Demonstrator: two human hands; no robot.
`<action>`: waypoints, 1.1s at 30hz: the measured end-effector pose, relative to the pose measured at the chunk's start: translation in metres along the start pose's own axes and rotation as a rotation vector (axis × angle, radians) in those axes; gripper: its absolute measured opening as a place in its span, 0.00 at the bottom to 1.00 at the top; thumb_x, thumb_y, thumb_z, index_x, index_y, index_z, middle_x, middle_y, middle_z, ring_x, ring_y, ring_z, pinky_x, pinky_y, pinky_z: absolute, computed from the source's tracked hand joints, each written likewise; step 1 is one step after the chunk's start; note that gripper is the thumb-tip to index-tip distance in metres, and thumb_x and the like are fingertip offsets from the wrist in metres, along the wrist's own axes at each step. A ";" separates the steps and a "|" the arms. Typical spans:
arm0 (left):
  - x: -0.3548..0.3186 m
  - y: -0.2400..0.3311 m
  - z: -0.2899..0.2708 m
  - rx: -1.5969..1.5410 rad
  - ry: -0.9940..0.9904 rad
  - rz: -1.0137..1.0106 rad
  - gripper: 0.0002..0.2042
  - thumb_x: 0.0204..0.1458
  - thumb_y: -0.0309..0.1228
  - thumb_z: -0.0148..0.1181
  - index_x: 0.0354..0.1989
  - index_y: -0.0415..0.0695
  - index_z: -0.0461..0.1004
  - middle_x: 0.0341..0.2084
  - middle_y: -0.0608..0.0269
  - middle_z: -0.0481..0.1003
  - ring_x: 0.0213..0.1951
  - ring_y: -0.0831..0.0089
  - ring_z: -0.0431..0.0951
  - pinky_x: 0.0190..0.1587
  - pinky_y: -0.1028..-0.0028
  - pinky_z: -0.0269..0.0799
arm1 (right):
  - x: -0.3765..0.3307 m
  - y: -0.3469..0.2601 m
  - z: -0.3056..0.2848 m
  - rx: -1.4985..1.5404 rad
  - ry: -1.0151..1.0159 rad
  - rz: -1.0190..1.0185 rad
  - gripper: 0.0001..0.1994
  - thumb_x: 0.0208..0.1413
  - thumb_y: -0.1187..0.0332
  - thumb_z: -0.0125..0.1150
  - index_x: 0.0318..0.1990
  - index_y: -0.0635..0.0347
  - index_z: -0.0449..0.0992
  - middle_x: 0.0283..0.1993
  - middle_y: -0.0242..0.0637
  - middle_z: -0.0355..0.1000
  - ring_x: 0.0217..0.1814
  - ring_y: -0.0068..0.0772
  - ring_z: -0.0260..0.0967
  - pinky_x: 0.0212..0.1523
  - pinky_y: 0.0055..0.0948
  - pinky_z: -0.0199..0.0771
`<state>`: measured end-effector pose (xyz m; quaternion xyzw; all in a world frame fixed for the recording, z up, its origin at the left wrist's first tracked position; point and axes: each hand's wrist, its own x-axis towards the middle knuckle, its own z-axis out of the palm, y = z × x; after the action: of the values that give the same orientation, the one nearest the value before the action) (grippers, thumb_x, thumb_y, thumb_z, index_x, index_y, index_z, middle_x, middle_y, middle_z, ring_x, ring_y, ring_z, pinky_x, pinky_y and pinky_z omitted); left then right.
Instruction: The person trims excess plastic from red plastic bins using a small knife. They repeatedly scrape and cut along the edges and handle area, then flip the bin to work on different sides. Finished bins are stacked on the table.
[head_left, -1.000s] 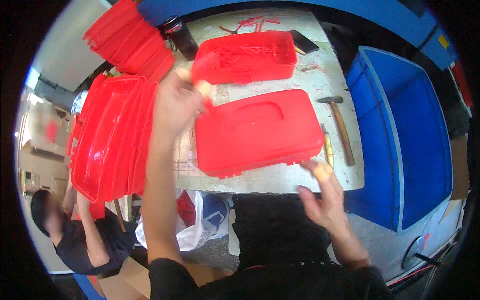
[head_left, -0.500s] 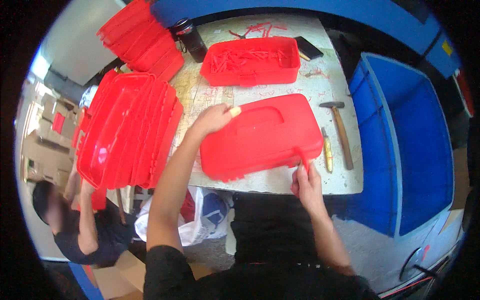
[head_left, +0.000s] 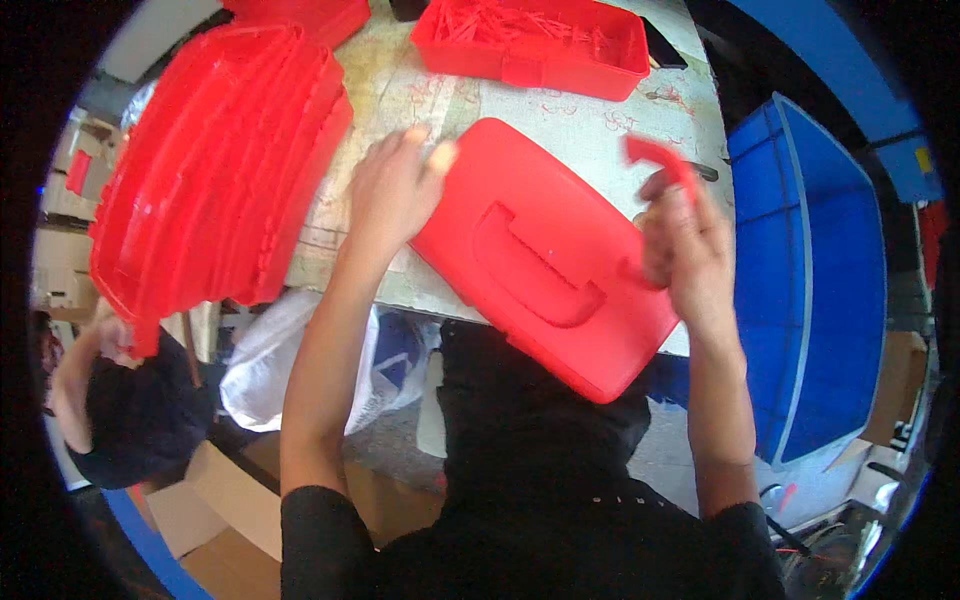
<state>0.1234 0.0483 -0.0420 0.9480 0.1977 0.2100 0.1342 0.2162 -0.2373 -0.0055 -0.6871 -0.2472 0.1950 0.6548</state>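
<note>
A red plastic lid (head_left: 545,255) with a moulded handle recess lies tilted at the near edge of the worktable (head_left: 590,120), partly overhanging it. My left hand (head_left: 395,190) rests on the lid's upper left corner and holds it there. At the lid's right edge my right hand (head_left: 685,245) grips a small red plastic clip (head_left: 660,160), which sticks up above my fingers.
A red tray (head_left: 530,40) of thin red parts stands at the table's far side. A stack of red lids (head_left: 215,160) leans at the left. A blue crate (head_left: 815,270) stands at the right. Another person (head_left: 115,400) crouches low left, beside a white bag (head_left: 290,360).
The lid has turned and slid toward me, now lying diagonally over the table edge. My right hand rose from the lid's front edge and now holds a red clip.
</note>
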 end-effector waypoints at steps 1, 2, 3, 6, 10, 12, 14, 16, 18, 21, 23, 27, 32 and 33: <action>0.014 0.003 0.017 -0.029 -0.121 -0.040 0.23 0.64 0.47 0.47 0.48 0.37 0.74 0.44 0.40 0.79 0.47 0.42 0.78 0.51 0.50 0.72 | -0.001 -0.001 0.006 -0.169 -0.112 0.154 0.16 0.73 0.58 0.45 0.50 0.62 0.73 0.24 0.26 0.66 0.19 0.16 0.61 0.19 0.22 0.61; 0.021 0.006 0.032 -0.066 -0.298 -0.120 0.25 0.64 0.49 0.45 0.49 0.36 0.74 0.45 0.39 0.78 0.49 0.41 0.78 0.53 0.49 0.71 | 0.001 0.004 0.019 -0.372 -0.145 0.029 0.16 0.72 0.59 0.46 0.50 0.63 0.73 0.24 0.32 0.70 0.20 0.26 0.66 0.20 0.29 0.65; 0.024 0.009 0.044 -0.080 -0.298 -0.118 0.24 0.64 0.49 0.44 0.48 0.36 0.74 0.44 0.38 0.78 0.48 0.40 0.78 0.52 0.48 0.71 | 0.007 0.007 0.028 -0.515 -0.241 -0.073 0.15 0.71 0.60 0.48 0.49 0.64 0.72 0.25 0.37 0.72 0.21 0.34 0.69 0.22 0.34 0.68; 0.028 0.014 0.066 -0.101 -0.292 -0.082 0.22 0.65 0.45 0.43 0.49 0.37 0.72 0.42 0.33 0.78 0.47 0.39 0.79 0.51 0.46 0.72 | 0.019 0.015 0.048 -0.660 -0.325 -0.022 0.12 0.67 0.64 0.53 0.47 0.66 0.71 0.25 0.52 0.75 0.26 0.56 0.76 0.27 0.49 0.74; 0.023 0.008 0.067 -0.152 -0.188 -0.081 0.22 0.64 0.44 0.44 0.48 0.35 0.73 0.38 0.34 0.79 0.44 0.39 0.80 0.50 0.47 0.73 | 0.021 0.023 0.068 -0.993 -0.360 -0.051 0.10 0.62 0.67 0.58 0.43 0.64 0.68 0.23 0.57 0.73 0.28 0.63 0.74 0.28 0.54 0.74; 0.022 0.005 0.067 -0.168 -0.214 -0.086 0.22 0.64 0.44 0.45 0.47 0.35 0.73 0.37 0.34 0.79 0.44 0.40 0.80 0.49 0.47 0.74 | 0.018 0.028 0.077 -1.067 -0.304 -0.138 0.10 0.61 0.67 0.58 0.41 0.63 0.66 0.22 0.57 0.72 0.27 0.64 0.74 0.28 0.57 0.74; 0.022 0.004 0.068 -0.203 -0.185 -0.059 0.21 0.64 0.43 0.46 0.48 0.34 0.72 0.37 0.34 0.79 0.44 0.40 0.80 0.48 0.48 0.75 | 0.016 0.031 0.084 -1.120 -0.295 -0.083 0.09 0.62 0.68 0.58 0.42 0.64 0.68 0.24 0.58 0.73 0.29 0.62 0.75 0.29 0.54 0.74; 0.022 0.006 0.066 -0.175 -0.223 -0.081 0.21 0.64 0.43 0.46 0.48 0.34 0.72 0.38 0.34 0.79 0.43 0.40 0.80 0.48 0.47 0.75 | 0.015 0.027 0.079 -1.032 -0.277 -0.052 0.09 0.63 0.67 0.58 0.43 0.64 0.70 0.26 0.57 0.73 0.29 0.57 0.75 0.29 0.49 0.74; 0.022 0.008 0.058 -0.150 -0.227 -0.057 0.22 0.65 0.44 0.45 0.49 0.34 0.72 0.39 0.34 0.79 0.44 0.40 0.80 0.48 0.47 0.75 | 0.017 0.017 0.058 -0.832 -0.291 0.009 0.10 0.64 0.66 0.58 0.45 0.64 0.72 0.27 0.54 0.73 0.28 0.49 0.75 0.29 0.43 0.73; 0.018 0.005 0.037 -0.185 -0.343 -0.093 0.23 0.66 0.45 0.43 0.53 0.35 0.69 0.34 0.33 0.79 0.40 0.38 0.80 0.46 0.45 0.74 | -0.019 -0.005 0.013 -0.469 0.115 0.143 0.15 0.71 0.60 0.47 0.52 0.59 0.75 0.25 0.24 0.67 0.23 0.11 0.61 0.23 0.15 0.55; 0.010 0.000 0.023 -0.152 -0.382 -0.168 0.21 0.66 0.44 0.43 0.55 0.38 0.68 0.33 0.33 0.79 0.39 0.36 0.80 0.46 0.44 0.74 | -0.052 -0.008 -0.013 -0.290 0.349 0.314 0.20 0.71 0.54 0.48 0.55 0.63 0.74 0.21 0.22 0.63 0.20 0.10 0.58 0.20 0.15 0.52; -0.028 -0.007 0.007 -0.016 -0.387 -0.239 0.22 0.67 0.44 0.43 0.61 0.43 0.65 0.32 0.29 0.77 0.38 0.35 0.79 0.44 0.43 0.73 | -0.135 0.042 -0.001 -0.322 0.548 0.489 0.13 0.72 0.60 0.47 0.41 0.58 0.71 0.31 0.28 0.68 0.27 0.14 0.65 0.22 0.17 0.63; -0.096 -0.015 -0.022 0.032 -0.278 -0.271 0.24 0.66 0.41 0.46 0.66 0.40 0.59 0.27 0.35 0.78 0.31 0.37 0.79 0.37 0.45 0.72 | -0.125 0.076 0.000 -0.624 0.459 0.092 0.03 0.64 0.75 0.52 0.40 0.66 0.70 0.35 0.45 0.65 0.36 0.43 0.66 0.41 0.36 0.68; -0.112 -0.015 -0.031 -0.016 -0.256 -0.274 0.26 0.66 0.41 0.46 0.68 0.40 0.57 0.28 0.33 0.77 0.32 0.35 0.78 0.37 0.44 0.71 | -0.109 0.076 -0.001 -0.657 0.420 0.009 0.03 0.62 0.76 0.53 0.41 0.66 0.70 0.36 0.48 0.66 0.36 0.47 0.67 0.40 0.37 0.69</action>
<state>0.0115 0.0189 -0.0581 0.9302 0.3045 0.0688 0.1931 0.1362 -0.3048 -0.0877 -0.8863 -0.1540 -0.0365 0.4352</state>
